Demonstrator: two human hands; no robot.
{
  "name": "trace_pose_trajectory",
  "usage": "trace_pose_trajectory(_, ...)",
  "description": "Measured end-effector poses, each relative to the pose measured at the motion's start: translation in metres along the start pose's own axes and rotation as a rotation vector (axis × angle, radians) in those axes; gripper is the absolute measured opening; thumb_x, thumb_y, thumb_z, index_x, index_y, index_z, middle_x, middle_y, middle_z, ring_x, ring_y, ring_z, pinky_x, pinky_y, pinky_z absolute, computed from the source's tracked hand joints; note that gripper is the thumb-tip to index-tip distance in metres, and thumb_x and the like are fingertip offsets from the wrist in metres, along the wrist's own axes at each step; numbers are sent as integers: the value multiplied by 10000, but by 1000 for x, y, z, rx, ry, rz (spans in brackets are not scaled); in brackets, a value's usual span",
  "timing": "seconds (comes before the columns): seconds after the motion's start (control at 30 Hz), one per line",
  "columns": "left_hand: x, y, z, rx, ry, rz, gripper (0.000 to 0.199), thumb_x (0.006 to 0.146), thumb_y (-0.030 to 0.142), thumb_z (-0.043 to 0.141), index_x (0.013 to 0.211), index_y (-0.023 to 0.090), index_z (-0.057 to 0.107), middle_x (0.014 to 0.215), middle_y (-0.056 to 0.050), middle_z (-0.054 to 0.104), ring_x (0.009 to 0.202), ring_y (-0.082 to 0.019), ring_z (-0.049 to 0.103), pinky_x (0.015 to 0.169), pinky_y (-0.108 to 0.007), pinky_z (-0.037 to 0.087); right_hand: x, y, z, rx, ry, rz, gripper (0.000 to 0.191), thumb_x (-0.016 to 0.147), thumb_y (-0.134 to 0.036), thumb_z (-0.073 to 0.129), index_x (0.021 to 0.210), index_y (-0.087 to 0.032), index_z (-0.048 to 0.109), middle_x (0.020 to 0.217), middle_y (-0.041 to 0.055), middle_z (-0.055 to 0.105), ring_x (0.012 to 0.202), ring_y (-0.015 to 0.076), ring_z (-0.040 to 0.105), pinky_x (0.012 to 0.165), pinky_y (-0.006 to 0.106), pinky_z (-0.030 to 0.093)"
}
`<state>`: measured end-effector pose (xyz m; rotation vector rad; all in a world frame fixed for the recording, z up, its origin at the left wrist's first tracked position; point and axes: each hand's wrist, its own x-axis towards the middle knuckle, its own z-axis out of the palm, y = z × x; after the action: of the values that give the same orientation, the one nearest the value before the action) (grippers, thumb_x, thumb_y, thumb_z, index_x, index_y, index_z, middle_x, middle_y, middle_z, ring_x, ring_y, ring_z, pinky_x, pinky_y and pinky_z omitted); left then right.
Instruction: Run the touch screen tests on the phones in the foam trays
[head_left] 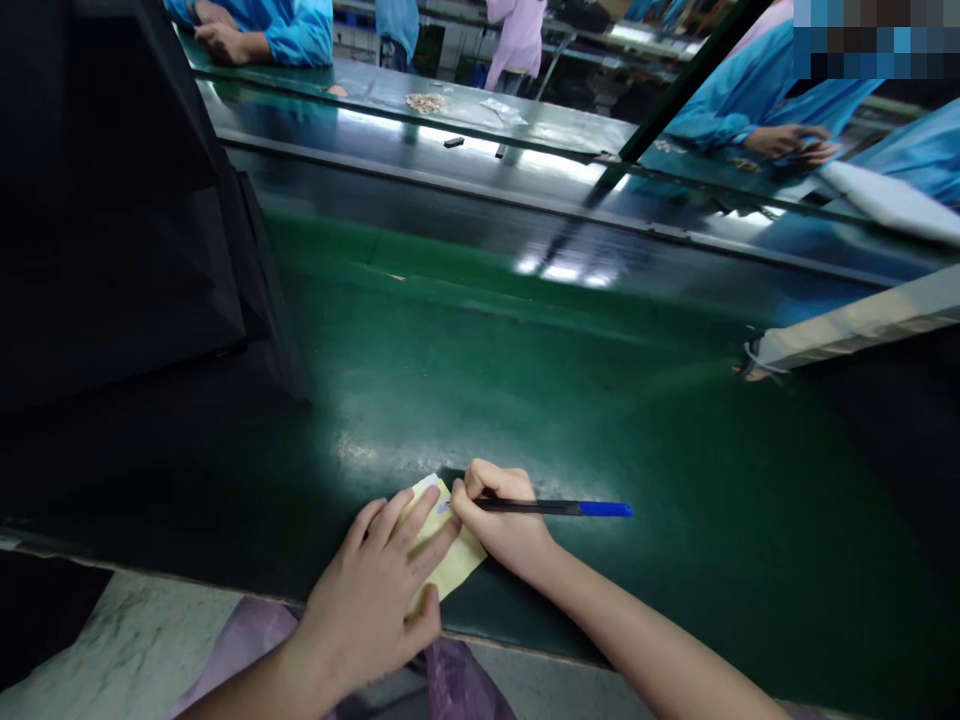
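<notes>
A yellow slip of paper (461, 566) lies near the front edge of the green table (525, 390), with small dark marks by its upper part. Flat across its left side rests my left hand (382, 590), fingers spread. My right hand (506, 515) is closed around a black pen (551, 507) with a blue end pointing right. The pen's other end is at the paper, beside my left fingertips, where my right fingers partly hide it.
A dark panel (120, 200) stands at the left. A pale bar (862, 320) juts in from the right. Beyond the table run a dark conveyor belt (450, 210) and a far bench (555, 125) with small pieces, where people in blue sit.
</notes>
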<state>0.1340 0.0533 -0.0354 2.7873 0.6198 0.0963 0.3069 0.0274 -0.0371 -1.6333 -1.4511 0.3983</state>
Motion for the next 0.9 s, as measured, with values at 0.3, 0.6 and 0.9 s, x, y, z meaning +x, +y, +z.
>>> trace_pose_trajectory(0.3, -1, 1, 0, -9, -19, -7, 590, 861, 334, 379, 1418, 324, 183, 1467, -8, 292, 1260, -225, 327, 1006, -385, 277, 1, 0, -1, 5, -14, 16, 273, 670, -127, 412, 496, -206, 217, 430, -80, 237, 378, 37, 246, 380, 156, 243)
trace_pose_trajectory(0.6, -1, 1, -2, 5, 18, -2, 583, 866, 352, 378, 1418, 320, 190, 1455, -6, 319, 1256, -221, 338, 994, -373, 292, -1, 1, -1, 3, -32, 17, 273, 653, -124, 407, 501, -210, 198, 428, -79, 239, 380, 43, 236, 375, 168, 231)
trace_pose_trajectory(0.9, 0, 0, 0, 9, 16, -2, 578, 871, 370, 376, 1417, 321, 190, 1446, -7, 335, 1255, -217, 338, 995, -370, 285, 1, -2, -1, -7, -3, 3, 266, 655, -118, 398, 505, -207, 197, 433, -81, 225, 379, 37, 224, 370, 158, 224)
